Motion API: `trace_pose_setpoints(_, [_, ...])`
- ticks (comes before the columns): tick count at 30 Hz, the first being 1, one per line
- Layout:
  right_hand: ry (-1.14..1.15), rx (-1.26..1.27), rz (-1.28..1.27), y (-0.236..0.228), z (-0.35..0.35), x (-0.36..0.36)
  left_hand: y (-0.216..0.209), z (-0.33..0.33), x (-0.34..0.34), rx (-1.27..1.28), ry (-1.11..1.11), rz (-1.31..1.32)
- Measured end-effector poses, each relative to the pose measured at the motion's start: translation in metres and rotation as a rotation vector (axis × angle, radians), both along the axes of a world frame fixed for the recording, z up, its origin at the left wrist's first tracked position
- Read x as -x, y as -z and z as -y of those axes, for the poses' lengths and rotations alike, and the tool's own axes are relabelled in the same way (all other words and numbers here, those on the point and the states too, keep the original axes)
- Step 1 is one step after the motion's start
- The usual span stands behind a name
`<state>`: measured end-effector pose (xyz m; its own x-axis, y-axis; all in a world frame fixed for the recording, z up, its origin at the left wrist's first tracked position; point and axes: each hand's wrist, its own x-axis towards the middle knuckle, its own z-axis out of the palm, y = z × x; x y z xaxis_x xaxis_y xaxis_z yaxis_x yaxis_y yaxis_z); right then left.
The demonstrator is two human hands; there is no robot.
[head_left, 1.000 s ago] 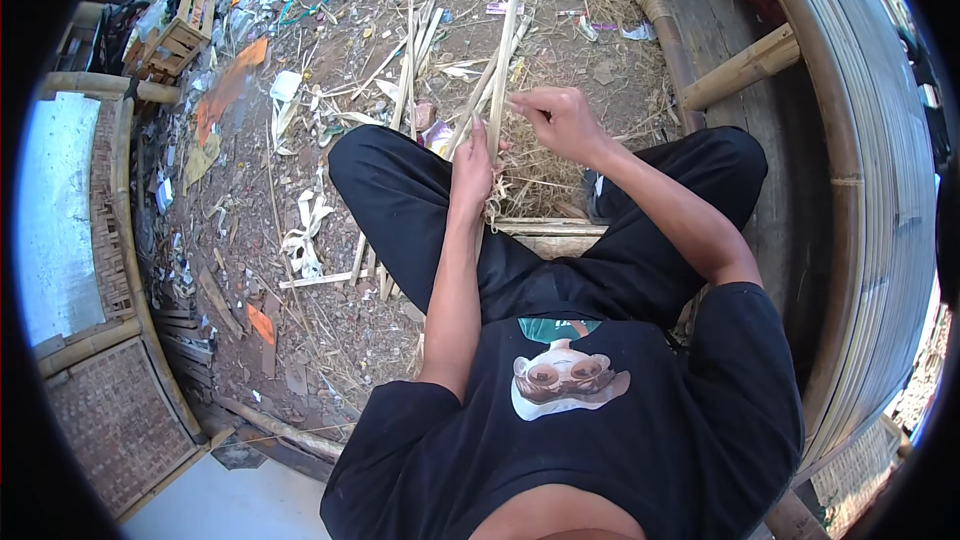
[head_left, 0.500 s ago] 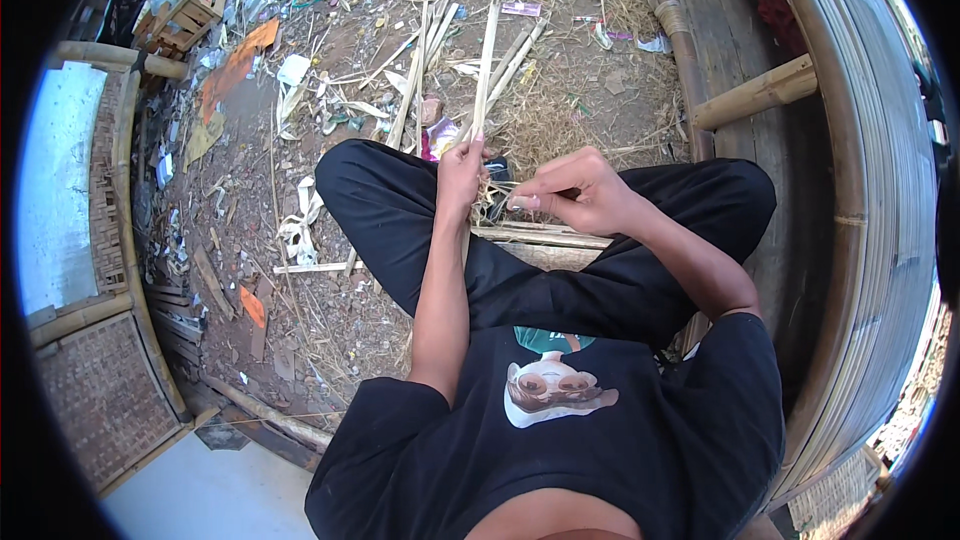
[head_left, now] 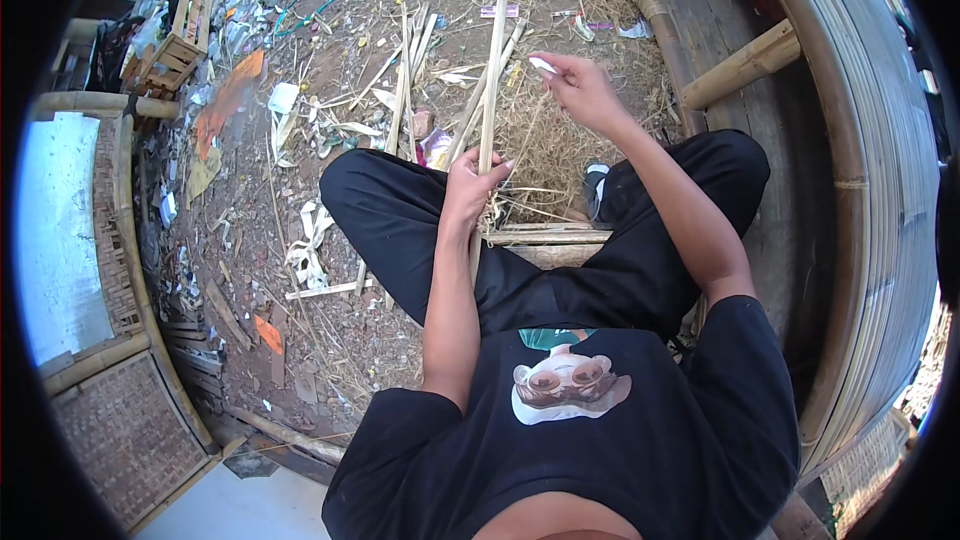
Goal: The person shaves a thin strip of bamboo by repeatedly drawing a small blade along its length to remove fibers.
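My left hand [head_left: 466, 190] is closed round a long, pale bamboo strip [head_left: 494, 65], which stands up from between my knees and points away from me. Its thumb lies across the strip. Raised to the right of the strip, my right hand [head_left: 585, 93] pinches its thumb and fingers together. Something white [head_left: 542, 66] shows at those fingertips; whether it is held or wrapped round a finger I cannot make out. A thin strand [head_left: 530, 125] seems to run from the pinch down towards my left hand.
Several bamboo strips [head_left: 402, 90] lie on the littered ground ahead, beside dry shavings [head_left: 545, 145]. Pale split pieces [head_left: 550, 237] lie between my legs. A bamboo platform [head_left: 850, 180] runs along my right. A wooden crate [head_left: 180, 35] and a woven panel [head_left: 135, 380] stand on the left.
My right hand has moved up and away from the left hand, out beyond my knees. My left hand keeps its hold on the bamboo strip. A dark sandal now shows by my right leg.
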<state>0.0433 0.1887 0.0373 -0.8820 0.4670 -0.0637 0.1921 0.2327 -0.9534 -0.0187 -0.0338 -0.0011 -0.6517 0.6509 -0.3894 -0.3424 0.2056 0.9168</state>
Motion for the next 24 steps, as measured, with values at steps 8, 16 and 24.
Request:
trace_pose_setpoints(8, [0.052,-0.037,-0.096,0.031,0.000,0.029,-0.007,-0.008,-0.009,-0.039,0.064,0.036])
trace_pose_setpoints(16, [0.050,-0.206,-0.061,0.023,0.005,0.035,-0.007,-0.009,-0.009,-0.061,0.108,0.055])
trace_pose_setpoints(24, [0.059,-0.385,-0.298,0.039,0.002,0.043,-0.010,-0.011,-0.010,-0.084,0.114,0.058])
